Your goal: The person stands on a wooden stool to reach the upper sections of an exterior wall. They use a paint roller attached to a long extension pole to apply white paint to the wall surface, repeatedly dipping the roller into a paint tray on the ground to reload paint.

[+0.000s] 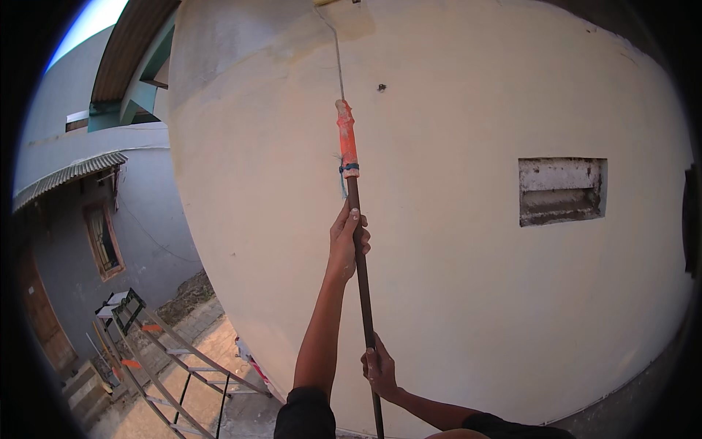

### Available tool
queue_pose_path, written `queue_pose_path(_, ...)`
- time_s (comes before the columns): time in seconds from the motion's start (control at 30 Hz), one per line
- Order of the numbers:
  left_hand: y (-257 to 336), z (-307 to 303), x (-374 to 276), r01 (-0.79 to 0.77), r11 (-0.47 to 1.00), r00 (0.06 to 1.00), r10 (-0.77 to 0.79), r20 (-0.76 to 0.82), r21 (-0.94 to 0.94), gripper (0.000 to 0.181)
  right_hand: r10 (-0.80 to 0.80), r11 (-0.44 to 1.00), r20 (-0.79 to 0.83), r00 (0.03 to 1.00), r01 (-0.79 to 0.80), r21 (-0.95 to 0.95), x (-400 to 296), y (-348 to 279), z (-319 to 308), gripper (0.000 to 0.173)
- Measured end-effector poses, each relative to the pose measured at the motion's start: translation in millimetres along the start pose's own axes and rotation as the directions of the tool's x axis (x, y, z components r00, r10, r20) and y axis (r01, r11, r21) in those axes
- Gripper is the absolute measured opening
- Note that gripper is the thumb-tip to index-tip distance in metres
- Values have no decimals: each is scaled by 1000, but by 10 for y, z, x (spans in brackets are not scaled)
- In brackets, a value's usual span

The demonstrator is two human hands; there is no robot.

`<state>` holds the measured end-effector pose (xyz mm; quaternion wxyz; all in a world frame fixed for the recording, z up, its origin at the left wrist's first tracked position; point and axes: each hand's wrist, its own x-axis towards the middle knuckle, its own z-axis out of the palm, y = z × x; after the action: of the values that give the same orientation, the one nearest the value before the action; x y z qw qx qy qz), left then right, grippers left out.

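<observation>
My left hand [346,236] grips a dark extension pole [363,293] just below the orange handle [346,137] of a paint roller. Lower down, my right hand [381,367] is wrapped around the same pole. A blue-green tie binds the paint-smeared handle to the pole's upper end. From the handle a thin metal rod [338,60] runs up to the roller head [324,2], which the top of the picture mostly cuts off. Behind it stands a cream wall [449,263], with darker, wet-looking patches and greyish areas near the roller.
An aluminium stepladder [164,356] stands open at the lower left. The wall holds a recessed vent opening [562,192] at right and a small dark hole [381,88]. Farther left is a grey building with a window [104,240], a wooden door [46,313] and a corrugated awning [71,178].
</observation>
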<state>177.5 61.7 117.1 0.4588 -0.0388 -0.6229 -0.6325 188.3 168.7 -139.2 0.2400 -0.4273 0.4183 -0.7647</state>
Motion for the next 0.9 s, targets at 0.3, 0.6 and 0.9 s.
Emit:
queue_pose_path(0.3,-187,3,-407,30,999,999,-31,20,43,53,82,996,-3,997,-82,32,-448,152,-84,55)
queue_pose_path(0.6,609,123,605,-166,973,986,162,40,159,57,-160,986,98,982,155,55,464,-776,278,60)
queue_pose_path(0.9,248,47,170,-117,980,993,111,47,163,53,-3,994,56,998,-3,108,-63,-487,99,65)
